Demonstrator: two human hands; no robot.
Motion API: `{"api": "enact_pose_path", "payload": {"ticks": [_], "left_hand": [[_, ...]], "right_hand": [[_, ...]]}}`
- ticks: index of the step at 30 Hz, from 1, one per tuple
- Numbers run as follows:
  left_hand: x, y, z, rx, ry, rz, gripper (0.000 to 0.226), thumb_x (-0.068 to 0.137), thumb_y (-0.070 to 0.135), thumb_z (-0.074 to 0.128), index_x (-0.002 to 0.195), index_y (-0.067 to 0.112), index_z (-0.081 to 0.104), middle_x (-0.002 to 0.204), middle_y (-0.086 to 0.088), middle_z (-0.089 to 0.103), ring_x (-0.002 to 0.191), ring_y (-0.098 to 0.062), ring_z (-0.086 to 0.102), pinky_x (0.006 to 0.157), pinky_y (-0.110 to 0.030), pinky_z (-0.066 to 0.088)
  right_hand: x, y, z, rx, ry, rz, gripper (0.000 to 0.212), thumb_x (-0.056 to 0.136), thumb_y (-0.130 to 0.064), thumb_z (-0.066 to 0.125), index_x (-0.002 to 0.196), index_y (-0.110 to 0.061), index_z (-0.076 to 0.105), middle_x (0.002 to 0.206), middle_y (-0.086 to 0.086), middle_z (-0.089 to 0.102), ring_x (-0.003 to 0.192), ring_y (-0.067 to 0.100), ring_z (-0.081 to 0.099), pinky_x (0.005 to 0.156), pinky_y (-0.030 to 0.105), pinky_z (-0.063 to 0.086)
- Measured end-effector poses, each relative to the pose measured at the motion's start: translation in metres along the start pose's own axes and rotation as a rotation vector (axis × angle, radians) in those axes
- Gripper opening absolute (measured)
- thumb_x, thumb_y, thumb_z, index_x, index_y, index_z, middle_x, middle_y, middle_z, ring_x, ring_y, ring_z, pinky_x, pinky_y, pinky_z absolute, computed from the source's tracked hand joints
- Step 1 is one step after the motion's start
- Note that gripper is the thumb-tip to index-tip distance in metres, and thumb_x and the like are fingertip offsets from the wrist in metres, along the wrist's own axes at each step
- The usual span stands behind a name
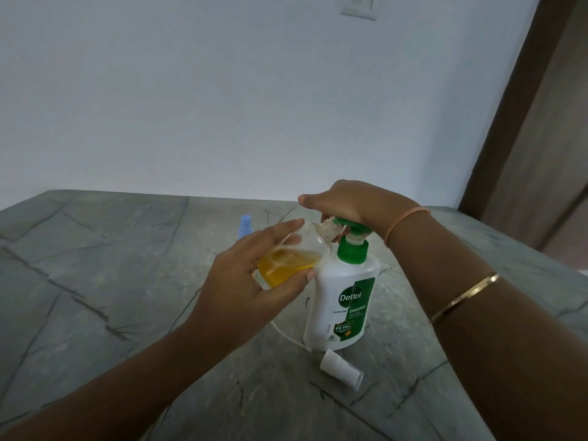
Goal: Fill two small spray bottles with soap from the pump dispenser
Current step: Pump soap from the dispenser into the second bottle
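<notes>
A white soap dispenser (345, 300) with a green pump head (351, 229) stands on the grey stone table (111, 281). My left hand (251, 278) grips a small clear bottle (296, 256), tilted, its open neck at the pump spout. Orange-yellow soap fills its lower part. My right hand (346, 202) rests on top of the pump head, palm down. A white spray cap (342, 369) with its thin tube lies on the table in front of the dispenser. A second small bottle with a blue cap (245, 226) stands behind my left hand, mostly hidden.
A pale wall rises behind the table, with a switch plate (358, 7) high up. A brown door frame (521, 106) stands at the right. The table's right edge runs diagonally past my right forearm.
</notes>
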State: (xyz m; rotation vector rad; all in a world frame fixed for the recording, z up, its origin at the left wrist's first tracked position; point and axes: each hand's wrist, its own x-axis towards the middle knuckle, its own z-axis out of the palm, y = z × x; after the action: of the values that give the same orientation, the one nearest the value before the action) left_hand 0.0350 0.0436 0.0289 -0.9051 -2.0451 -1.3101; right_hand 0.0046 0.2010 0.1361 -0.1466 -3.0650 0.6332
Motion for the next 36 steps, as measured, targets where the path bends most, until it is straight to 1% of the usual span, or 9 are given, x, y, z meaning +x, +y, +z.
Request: {"api": "enact_pose_path", "payload": {"ticks": [7,10,13,17,21,26,29,33,36], "left_hand": [[-0.0007,-0.0004,0.0007,-0.018,-0.022,0.000,0.050,0.067,0.058,0.059,0.114,0.056,0.042,0.105,0.050,0.048,0.102,0.015,0.052,0.076,-0.005,0.047],[-0.0001,-0.0008,0.0014,-0.004,-0.017,0.011,0.052,0.067,0.057,0.062,0.114,0.056,0.041,0.102,0.052,0.047,0.102,0.019,0.049,0.075,-0.003,0.045],[0.0010,0.0002,0.0028,0.007,0.003,-0.005,0.054,0.067,0.050,0.067,0.113,0.056,0.040,0.098,0.045,0.050,0.104,0.017,0.049,0.076,-0.010,0.048],[0.0019,0.0014,0.0016,0.015,0.007,0.004,0.053,0.066,0.056,0.065,0.113,0.058,0.041,0.099,0.046,0.051,0.104,0.016,0.049,0.074,-0.008,0.047],[0.0020,0.0026,0.0024,0.019,0.007,-0.007,0.052,0.067,0.053,0.066,0.112,0.058,0.039,0.101,0.044,0.048,0.105,0.017,0.047,0.078,-0.014,0.047],[0.0015,0.0011,0.0024,0.018,-0.010,-0.017,0.053,0.068,0.046,0.066,0.114,0.057,0.041,0.097,0.048,0.049,0.101,0.018,0.048,0.076,-0.003,0.045],[0.0012,0.0007,0.0021,0.030,-0.010,-0.009,0.053,0.069,0.046,0.066,0.114,0.056,0.041,0.097,0.048,0.049,0.101,0.018,0.049,0.076,-0.002,0.045],[0.0014,0.0027,0.0023,0.027,0.007,-0.005,0.055,0.069,0.049,0.070,0.114,0.054,0.040,0.101,0.040,0.048,0.103,0.017,0.048,0.073,-0.008,0.048],[0.0023,0.0041,0.0034,0.032,0.015,0.004,0.055,0.068,0.046,0.067,0.118,0.046,0.044,0.106,0.038,0.048,0.106,0.013,0.048,0.073,-0.006,0.049]], "right_hand": [[0.0029,0.0028,0.0043,-0.005,0.040,-0.008,0.049,0.092,-0.052,0.044,0.105,-0.008,0.061,0.073,0.002,0.052,0.062,0.015,0.049,0.052,0.025,0.035],[0.0046,0.0045,0.0030,-0.011,0.110,-0.040,0.050,0.091,-0.052,0.043,0.101,-0.007,0.063,0.064,0.001,0.058,0.053,0.012,0.052,0.050,0.024,0.035],[0.0038,0.0054,-0.0020,-0.017,0.150,-0.057,0.049,0.091,-0.053,0.041,0.094,-0.008,0.061,0.056,0.000,0.058,0.048,0.012,0.052,0.052,0.024,0.038],[0.0012,0.0010,-0.0038,-0.030,0.071,-0.041,0.047,0.094,-0.051,0.040,0.095,-0.007,0.058,0.062,0.004,0.058,0.050,0.014,0.053,0.051,0.023,0.040],[-0.0016,0.0011,-0.0028,0.037,0.002,0.021,0.044,0.094,-0.051,0.041,0.097,-0.010,0.053,0.071,0.005,0.056,0.060,0.018,0.053,0.050,0.024,0.039],[-0.0039,0.0018,0.0008,0.008,-0.003,0.017,0.039,0.094,-0.046,0.045,0.084,-0.009,0.054,0.068,0.003,0.051,0.057,0.015,0.046,0.049,0.024,0.033],[-0.0008,0.0016,0.0018,-0.007,0.011,0.002,0.042,0.093,-0.050,0.045,0.090,-0.009,0.056,0.069,0.002,0.051,0.058,0.014,0.047,0.050,0.024,0.033],[-0.0003,0.0033,0.0000,0.003,0.056,-0.037,0.047,0.093,-0.051,0.043,0.092,-0.008,0.060,0.058,0.000,0.055,0.040,0.009,0.050,0.044,0.021,0.034],[0.0005,0.0036,-0.0036,0.006,0.105,-0.071,0.047,0.093,-0.051,0.042,0.091,-0.009,0.063,0.061,-0.001,0.058,0.038,0.006,0.052,0.044,0.020,0.034]]}}
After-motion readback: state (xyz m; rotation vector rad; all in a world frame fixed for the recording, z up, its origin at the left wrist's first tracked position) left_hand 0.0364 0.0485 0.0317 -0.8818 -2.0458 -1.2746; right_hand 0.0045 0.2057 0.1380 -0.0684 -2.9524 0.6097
